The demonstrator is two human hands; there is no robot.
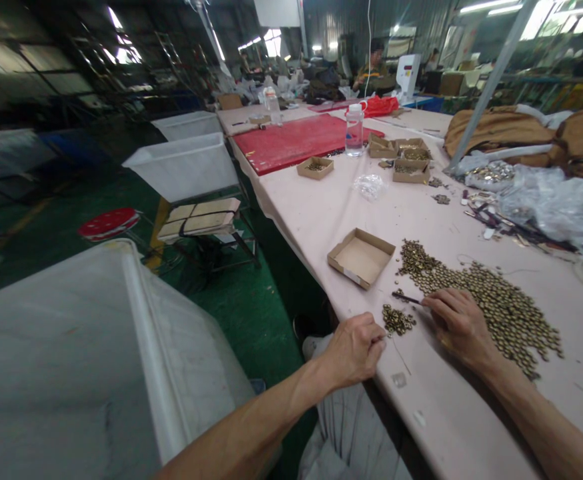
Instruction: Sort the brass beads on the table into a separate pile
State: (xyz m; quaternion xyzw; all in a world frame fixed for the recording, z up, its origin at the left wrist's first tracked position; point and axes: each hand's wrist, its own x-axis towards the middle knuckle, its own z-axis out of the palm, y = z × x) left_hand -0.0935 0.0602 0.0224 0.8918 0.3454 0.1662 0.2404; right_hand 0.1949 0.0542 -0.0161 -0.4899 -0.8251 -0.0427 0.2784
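My right hand (456, 323) pinches a thin dark stick-like tool (405, 297), its tip pointing left over the table. Beneath and beyond that hand spreads a large pile of small round bronze-coloured metal pieces (501, 307). A smaller heap of the same pieces (397, 320) lies between the two hands. My left hand (359, 347) is closed at the table edge, beside the small heap; whatever its fingertips hold is too small to make out. Just past the heaps sits a shallow open cardboard box (361, 257) with a bare bottom.
Further back are small cardboard boxes of metal parts (411, 173), a water bottle (354, 130) and a red sheet (296, 140). Plastic bags (561, 207) lie at the right by a slanted metal pole (491, 87). A big white bin (136, 333) stands left of the table.
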